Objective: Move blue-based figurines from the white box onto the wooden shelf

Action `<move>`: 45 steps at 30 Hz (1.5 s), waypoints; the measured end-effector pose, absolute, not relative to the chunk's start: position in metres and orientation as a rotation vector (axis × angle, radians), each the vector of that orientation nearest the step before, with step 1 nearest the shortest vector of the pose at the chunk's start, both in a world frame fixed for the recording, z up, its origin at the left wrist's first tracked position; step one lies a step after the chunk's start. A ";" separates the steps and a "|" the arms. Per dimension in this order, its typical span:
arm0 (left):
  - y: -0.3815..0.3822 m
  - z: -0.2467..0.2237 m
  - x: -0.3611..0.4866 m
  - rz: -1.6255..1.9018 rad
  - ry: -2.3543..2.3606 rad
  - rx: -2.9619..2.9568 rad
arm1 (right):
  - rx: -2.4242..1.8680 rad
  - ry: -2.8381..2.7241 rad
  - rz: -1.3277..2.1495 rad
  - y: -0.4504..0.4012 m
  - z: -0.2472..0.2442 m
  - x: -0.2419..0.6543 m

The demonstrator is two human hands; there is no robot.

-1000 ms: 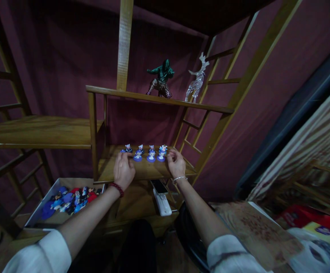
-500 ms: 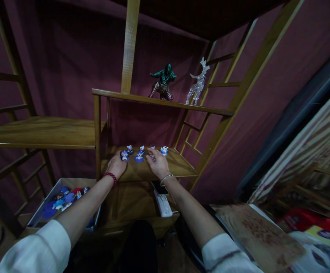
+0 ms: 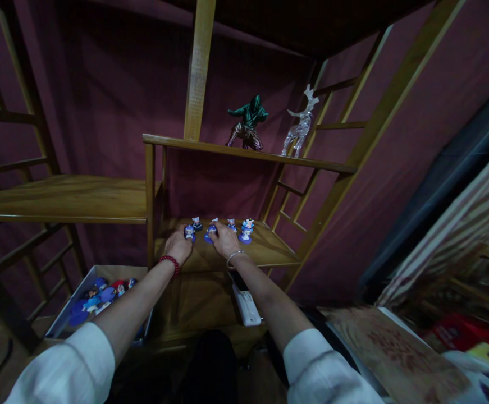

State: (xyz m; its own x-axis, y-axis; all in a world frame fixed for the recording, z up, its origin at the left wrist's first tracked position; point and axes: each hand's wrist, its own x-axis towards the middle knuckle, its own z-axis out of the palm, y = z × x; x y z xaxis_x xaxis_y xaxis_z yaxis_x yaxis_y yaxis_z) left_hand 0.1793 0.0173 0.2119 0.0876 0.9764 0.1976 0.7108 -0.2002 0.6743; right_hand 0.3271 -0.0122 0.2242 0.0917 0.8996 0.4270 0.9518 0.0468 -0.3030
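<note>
Figurine (image 3: 190, 232), front-row left: upright, long axis vertical, front toward wearer.

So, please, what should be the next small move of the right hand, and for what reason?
I would probably ease the right hand straight back from the purple-based figurine at its fingertips. That figurine appears to stand upright on the wooden shelf, and a row of other small figurines stands close behind, so a sideways sweep might knock one over.
</note>
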 end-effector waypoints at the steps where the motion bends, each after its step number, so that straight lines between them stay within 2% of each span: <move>1: 0.017 0.212 0.179 0.875 1.662 1.961 | -1.866 -1.806 -0.129 -0.011 0.224 0.327; 26: 0.017 0.210 0.179 0.931 1.652 1.960 | -1.811 -1.820 -0.105 -0.016 0.222 0.322; 34: 0.016 0.210 0.178 0.914 1.656 2.007 | -1.600 -1.627 -0.339 -0.031 0.220 0.340; 45: 0.014 0.211 0.179 0.900 1.687 2.042 | -1.850 -1.570 -0.318 -0.038 0.216 0.370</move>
State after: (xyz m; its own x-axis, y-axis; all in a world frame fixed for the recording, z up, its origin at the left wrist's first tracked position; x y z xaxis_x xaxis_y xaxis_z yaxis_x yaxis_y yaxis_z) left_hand 0.1788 0.0137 0.2108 0.0930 0.9630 0.2529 0.7462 -0.2356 0.6227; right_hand 0.3699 -0.0380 0.2159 0.2424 0.7746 0.5841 0.9408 -0.0405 -0.3366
